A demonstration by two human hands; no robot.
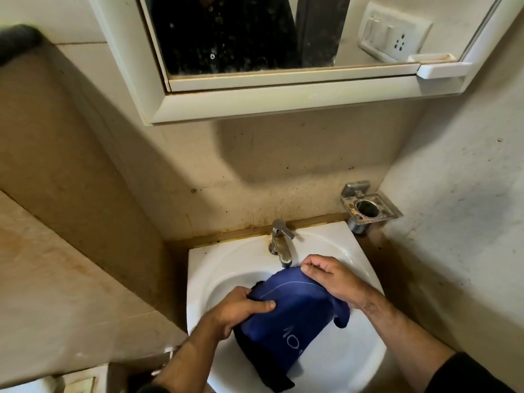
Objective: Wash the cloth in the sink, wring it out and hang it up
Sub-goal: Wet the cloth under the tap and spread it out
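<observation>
Blue cloth (pixel 286 316) with pale lettering lies in the white sink (pixel 215 268) at lower centre; the left hand (pixel 241 310) pinches its near-left edge, the right hand (pixel 329 276) pinches its far edge below the steel tap (pixel 280 242), beneath the mirror cabinet (pixel 255 80).

Cloth (pixel 286 316), centre bottom of frame: blue woven fabric, matt, smooth-faced, black edging, pale printed lettering. Sink (pixel 354 361), lower centre: white glazed ceramic, glossy, smooth. Tap (pixel 280 242), above sink: polished metal, dulled and spotted at base. Holder (pixel 370 207), right of tap: bright chromed metal, reflective. Walls (pixel 283 165), centre and sides: beige stone-like tile, matt, stained and speckled. Mirror cabinet frame (pixel 255 103), top: white plastic, semi-gloss, grimy at edges. Mirror glass (pixel 226 38), top centre: glossy, water-spotted. Switch plate (pixel 394 32), reflected at upper right: white plastic, smooth.
</observation>
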